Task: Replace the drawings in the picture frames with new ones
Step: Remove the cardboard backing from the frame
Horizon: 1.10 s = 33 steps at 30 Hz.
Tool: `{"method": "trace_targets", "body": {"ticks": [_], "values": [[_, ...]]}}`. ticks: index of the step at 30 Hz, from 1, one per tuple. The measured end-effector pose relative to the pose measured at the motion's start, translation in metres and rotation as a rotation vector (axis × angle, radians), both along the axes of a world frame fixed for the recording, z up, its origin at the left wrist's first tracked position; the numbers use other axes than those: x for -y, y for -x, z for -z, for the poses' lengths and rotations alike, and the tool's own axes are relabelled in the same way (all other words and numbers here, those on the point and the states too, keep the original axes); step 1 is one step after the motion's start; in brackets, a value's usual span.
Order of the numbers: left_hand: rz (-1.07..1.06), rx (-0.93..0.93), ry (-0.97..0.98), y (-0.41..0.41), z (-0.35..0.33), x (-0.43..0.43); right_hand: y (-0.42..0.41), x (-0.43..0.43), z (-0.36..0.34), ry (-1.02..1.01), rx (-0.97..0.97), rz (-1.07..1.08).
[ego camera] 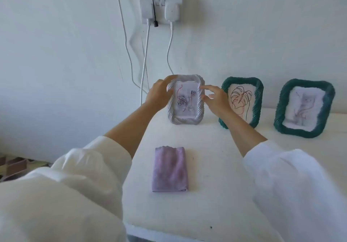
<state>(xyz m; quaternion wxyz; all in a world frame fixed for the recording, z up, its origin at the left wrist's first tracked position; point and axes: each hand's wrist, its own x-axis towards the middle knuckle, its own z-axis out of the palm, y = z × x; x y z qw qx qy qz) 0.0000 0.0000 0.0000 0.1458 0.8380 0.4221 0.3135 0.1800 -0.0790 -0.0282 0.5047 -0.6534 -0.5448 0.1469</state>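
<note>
Grey frame (185,99): upright at the back of the desk (216,176), against the wall; pale grey, rounded rectangle, its border moulded in twisted rope-like ridges
Rose drawing (185,99): inside the grey frame; white sheet with shaded grey roses and a thin red line
Left hand (159,95): at the grey frame's left edge, fingers curled round the upper left corner, thumb on the front of the border; the grip holds the frame
Right hand (216,99): at the grey frame's right edge, fingers spread and loosely bent, fingertips at or just off the border; blurred, so contact cannot be told
Leaf frame (257,103): just right of the grey frame, leaning back; dark green, same ropey rounded shape, partly behind the right wrist
Leaf drawing (242,99): in the leaf frame; single-line leaf in black and red on white paper with a ragged edge
Far frame (281,118): right of the grey frame, beyond the leaf frame; dark green, ropey, leaning; its drawing is faint grey and too blurred to read
Cloth (170,169): on the desk, nearer the person than the grey frame, apart from it; lilac, soft nap, folded into a neat rectangle with a wavy far edge
Desk: white, matt, slightly speckled
Sleeves (84,166): white, loose fabric, pushed up the forearms
Socket (160,7): on the wall above the grey frame; white plate with white plugs, white cables hanging down behind the frame
</note>
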Motion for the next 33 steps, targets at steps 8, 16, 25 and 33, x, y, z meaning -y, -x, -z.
{"method": "trace_targets", "body": {"ticks": [8, 16, 25, 33], "values": [[-0.037, 0.077, 0.164, -0.005, 0.038, -0.036, -0.003, -0.030, 0.029, -0.060, -0.039, 0.078], [0.019, 0.296, 0.324, -0.016, 0.059, -0.046, -0.010, -0.040, 0.043, -0.063, -0.109, 0.090], [0.099, 0.332, 0.223, -0.023, 0.038, -0.023, -0.024, -0.002, 0.021, -0.100, -0.200, 0.025], [0.157, 0.390, 0.278, -0.060, 0.028, 0.063, -0.056, 0.094, 0.006, -0.086, -0.322, 0.013]]}}
